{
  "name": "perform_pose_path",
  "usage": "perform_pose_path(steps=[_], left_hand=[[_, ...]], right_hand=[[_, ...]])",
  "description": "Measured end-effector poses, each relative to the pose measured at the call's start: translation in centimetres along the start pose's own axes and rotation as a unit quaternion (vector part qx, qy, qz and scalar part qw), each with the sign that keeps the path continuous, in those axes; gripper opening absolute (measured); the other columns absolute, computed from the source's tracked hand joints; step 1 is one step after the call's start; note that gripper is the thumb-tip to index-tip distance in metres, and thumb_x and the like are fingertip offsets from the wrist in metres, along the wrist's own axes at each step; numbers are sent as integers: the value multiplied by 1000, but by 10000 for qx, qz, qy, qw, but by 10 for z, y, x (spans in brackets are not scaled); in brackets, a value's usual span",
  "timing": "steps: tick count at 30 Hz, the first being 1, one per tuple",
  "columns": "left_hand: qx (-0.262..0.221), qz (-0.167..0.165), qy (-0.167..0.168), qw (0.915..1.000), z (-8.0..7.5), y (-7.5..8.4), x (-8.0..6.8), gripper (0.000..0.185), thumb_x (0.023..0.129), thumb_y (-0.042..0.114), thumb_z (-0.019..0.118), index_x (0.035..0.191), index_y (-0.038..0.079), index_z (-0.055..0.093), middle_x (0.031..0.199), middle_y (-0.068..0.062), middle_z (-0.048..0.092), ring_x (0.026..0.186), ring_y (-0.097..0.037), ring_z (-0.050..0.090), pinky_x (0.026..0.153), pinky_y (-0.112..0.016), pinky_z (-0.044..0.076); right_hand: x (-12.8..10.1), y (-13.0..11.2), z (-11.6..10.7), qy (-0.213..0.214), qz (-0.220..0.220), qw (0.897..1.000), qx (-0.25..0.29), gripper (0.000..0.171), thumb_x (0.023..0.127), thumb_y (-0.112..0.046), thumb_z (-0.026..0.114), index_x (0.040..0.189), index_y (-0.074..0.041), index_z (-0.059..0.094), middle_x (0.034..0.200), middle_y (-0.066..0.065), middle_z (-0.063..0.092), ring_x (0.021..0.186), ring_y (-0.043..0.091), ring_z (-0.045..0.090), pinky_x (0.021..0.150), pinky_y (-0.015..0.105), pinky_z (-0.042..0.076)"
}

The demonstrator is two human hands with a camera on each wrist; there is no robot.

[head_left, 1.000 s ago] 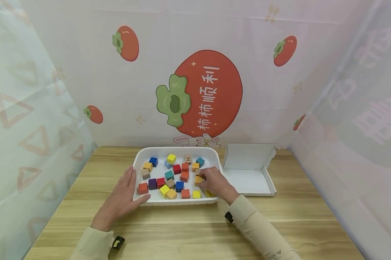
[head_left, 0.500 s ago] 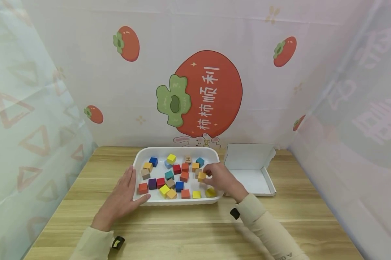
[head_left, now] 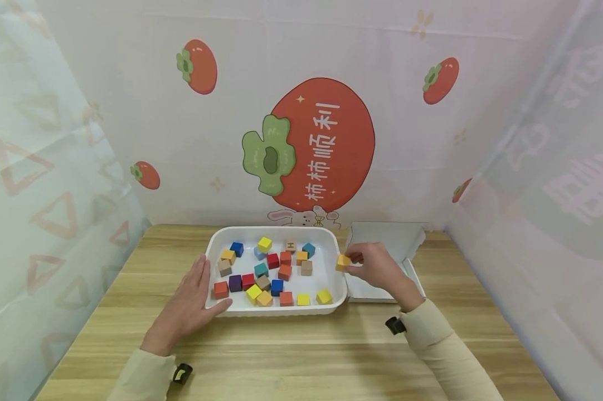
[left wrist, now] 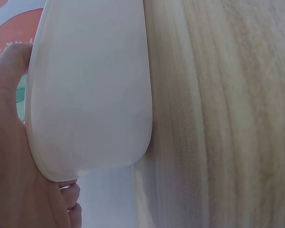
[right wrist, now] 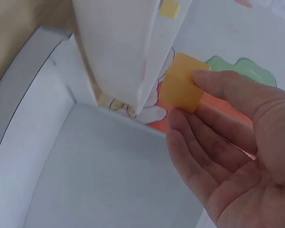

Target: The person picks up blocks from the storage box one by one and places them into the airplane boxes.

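Observation:
A white tray (head_left: pixel 331 243) holds several coloured cubes on the wooden table. My right hand (head_left: pixel 377 266) pinches an orange cube (head_left: pixel 343 262) in its fingertips, lifted just past the tray's right rim and over the left edge of a white cardboard box (head_left: pixel 397 240). The right wrist view shows the orange cube (right wrist: pixel 182 89) held between thumb and fingers above the box floor (right wrist: pixel 109 180). My left hand (head_left: pixel 188 303) lies flat with straight fingers against the tray's left rim (left wrist: pixel 85 95), thumb along the front corner.
The open white box has its lid up against the back wall. A patterned backdrop with persimmon prints closes the back, with sheer curtains on the left and right. Bare wooden table (head_left: pixel 291 356) lies in front of the tray.
My right hand lifted the orange cube out of the tray and carried it rightward over the tray's rim toward the box. The left hand stayed put.

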State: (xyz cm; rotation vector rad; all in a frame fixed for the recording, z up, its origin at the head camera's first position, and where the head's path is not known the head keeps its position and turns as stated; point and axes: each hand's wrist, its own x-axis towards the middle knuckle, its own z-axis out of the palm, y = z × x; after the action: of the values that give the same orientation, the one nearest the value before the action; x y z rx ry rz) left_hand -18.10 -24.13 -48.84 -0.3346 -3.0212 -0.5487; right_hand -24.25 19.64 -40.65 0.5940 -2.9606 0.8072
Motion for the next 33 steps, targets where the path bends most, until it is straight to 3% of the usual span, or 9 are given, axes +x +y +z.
perform_pose_path(steps=[10,21,33], left_hand=[[-25,-23,-1,10000,-3,1,-1,117,93,69,62,168,-2,8,178,-23,4,163,-48,10,126,-71,21],[-86,1,-28,10000,-1,-1,-1,117,94,69,61,168,-1,6,178,-22,3,163,-47,9,126,-71,22],[-79,-8,-38,10000,-1,1,-1,117,94,71,60,168,-1,6,178,-22,2,163,-47,9,126,-71,22]], right_hand=[[-2,31,-7,157,37,9999,23,21,87,-8,86,106,-2,79,101,11,80,90,24,76,83,41,66],[13,68,24,-109,249,9995,130,19,86,-4,85,104,-2,79,101,11,79,90,21,74,82,39,66],[26,79,38,-67,343,9992,205,22,85,-2,84,107,-1,79,104,14,79,96,27,75,85,43,65]])
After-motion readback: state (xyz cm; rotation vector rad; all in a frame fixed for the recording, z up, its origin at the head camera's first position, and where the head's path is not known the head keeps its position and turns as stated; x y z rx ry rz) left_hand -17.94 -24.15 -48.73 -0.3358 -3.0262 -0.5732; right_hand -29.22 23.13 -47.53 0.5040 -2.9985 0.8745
